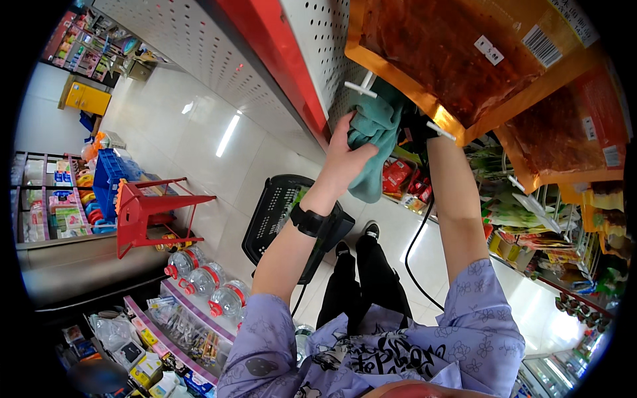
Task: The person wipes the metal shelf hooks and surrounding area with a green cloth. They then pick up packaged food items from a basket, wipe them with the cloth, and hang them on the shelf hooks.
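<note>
My left hand, with a black band at its wrist, is closed round a crumpled green cloth. The cloth's lower end hangs free, and its upper part reaches in beside the perforated white panel. My right forearm stretches up to the shelf, just right of the cloth. A black thing at that wrist and the hanging packages hide my right hand, so its fingers do not show. White hook ends stick out close to both hands. Gold-edged food packages hang in front at the upper right.
A black basket stands on the tiled floor left of my feet. Farther left are a red stool, a blue crate and large red-capped water bottles. Packets fill the right-hand shelves. A black cable hangs by my right arm.
</note>
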Available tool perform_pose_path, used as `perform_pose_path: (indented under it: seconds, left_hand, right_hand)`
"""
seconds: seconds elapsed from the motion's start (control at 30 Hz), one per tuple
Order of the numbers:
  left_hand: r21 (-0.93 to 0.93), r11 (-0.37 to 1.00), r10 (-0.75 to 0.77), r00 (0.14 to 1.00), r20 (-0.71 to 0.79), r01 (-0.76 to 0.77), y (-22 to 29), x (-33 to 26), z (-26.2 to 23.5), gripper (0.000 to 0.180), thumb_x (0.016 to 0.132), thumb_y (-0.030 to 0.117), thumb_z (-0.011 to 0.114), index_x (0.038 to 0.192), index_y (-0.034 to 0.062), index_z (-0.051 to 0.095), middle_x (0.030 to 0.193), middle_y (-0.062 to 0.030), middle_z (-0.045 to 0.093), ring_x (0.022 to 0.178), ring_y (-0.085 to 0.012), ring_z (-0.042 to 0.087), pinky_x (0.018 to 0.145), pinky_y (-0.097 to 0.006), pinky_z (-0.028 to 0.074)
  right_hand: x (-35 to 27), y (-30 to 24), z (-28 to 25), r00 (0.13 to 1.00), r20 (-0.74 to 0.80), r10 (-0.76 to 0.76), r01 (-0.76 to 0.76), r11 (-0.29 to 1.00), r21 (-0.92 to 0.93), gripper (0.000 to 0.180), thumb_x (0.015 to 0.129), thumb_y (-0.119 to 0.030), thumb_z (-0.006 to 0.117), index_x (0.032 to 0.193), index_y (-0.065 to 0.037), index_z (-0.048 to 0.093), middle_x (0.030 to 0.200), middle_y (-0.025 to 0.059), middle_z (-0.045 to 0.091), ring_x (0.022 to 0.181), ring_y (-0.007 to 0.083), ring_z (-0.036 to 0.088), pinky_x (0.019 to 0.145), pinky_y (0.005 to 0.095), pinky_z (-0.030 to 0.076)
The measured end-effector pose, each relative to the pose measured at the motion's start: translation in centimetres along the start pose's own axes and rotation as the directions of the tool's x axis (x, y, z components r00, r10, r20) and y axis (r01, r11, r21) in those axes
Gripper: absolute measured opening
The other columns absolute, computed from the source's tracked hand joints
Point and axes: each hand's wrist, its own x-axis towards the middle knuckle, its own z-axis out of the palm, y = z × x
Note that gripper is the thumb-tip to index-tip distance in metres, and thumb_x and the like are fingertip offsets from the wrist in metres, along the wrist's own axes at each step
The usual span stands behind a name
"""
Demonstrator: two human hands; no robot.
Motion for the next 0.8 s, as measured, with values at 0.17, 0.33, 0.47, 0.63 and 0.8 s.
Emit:
perform_pose_path:
  seconds: [0.17,0.33,0.47,0.63,0.8]
  left_hand:
    - [0.017,1.0,0.002,1.0,-0.003,-0.002,-0.5,-1.3,-0.8,0.064,0.068,-0.002,0.057,0.126,0.004,0.032,0.111,-0.0091,0.049,0.102,-0.0163,0.048,0.086,-0.028,0.04]
    - [0.354,0.886,0.32,0.947,-0.005,-0.298,0.2,-2.8,-1.3,0.062,0.071,0.004,0.063,0.126,0.0043,0.033,0.107,-0.0096,0.049,0.099,-0.0188,0.049,0.084,-0.03,0.041]
    - [0.62,0.406,0.689,0.671,0.274,-0.671,5.7,-3.7,0.2,0.065,0.068,0.014,0.069,0.124,0.0088,0.037,0.1,-0.0137,0.051,0.087,-0.0276,0.055,0.072,-0.037,0.047]
    - [0.836,0.135,0.525,0.754,0.394,-0.532,11.4,-2.4,1.1,0.063,0.069,0.02,0.065,0.126,0.0185,0.038,0.092,-0.0152,0.057,0.075,-0.0318,0.058,0.063,-0.04,0.049]
    - [0.913,0.184,0.269,0.912,0.311,-0.365,12.9,-0.8,2.9,0.066,0.07,0.021,0.063,0.13,0.0197,0.034,0.09,-0.0181,0.06,0.079,-0.034,0.059,0.067,-0.037,0.048]
  right_hand:
    - [-0.1,-1.6,0.3,0.985,-0.059,-0.164,0.14,0.947,-0.29,0.028,0.087,-0.023,0.041,0.104,-0.007,0.057,0.098,0.008,0.059,0.089,0.0236,0.058,0.077,0.0318,0.047]
    - [1.4,-5.0,-2.4,0.984,-0.1,-0.147,0.138,0.986,-0.088,0.027,0.087,-0.021,0.045,0.106,-0.007,0.058,0.099,0.0075,0.06,0.088,0.0215,0.059,0.078,0.0316,0.048]
    - [0.9,-4.6,-2.3,0.998,-0.063,0.023,0.006,0.906,0.424,0.023,0.083,-0.015,0.05,0.103,-0.007,0.058,0.1,0.0111,0.06,0.09,0.0278,0.057,0.077,0.0354,0.046]
    - [0.8,-5.2,-2.4,0.976,0.16,0.148,-0.217,0.623,0.751,0.023,0.082,-0.014,0.051,0.102,-0.004,0.057,0.099,0.0162,0.059,0.09,0.0325,0.056,0.076,0.0382,0.045]
    - [-1.2,-5.8,-3.5,0.902,0.321,0.289,-0.428,0.5,0.753,0.024,0.082,-0.015,0.052,0.101,-0.002,0.056,0.098,0.018,0.059,0.089,0.0334,0.056,0.076,0.0389,0.045]
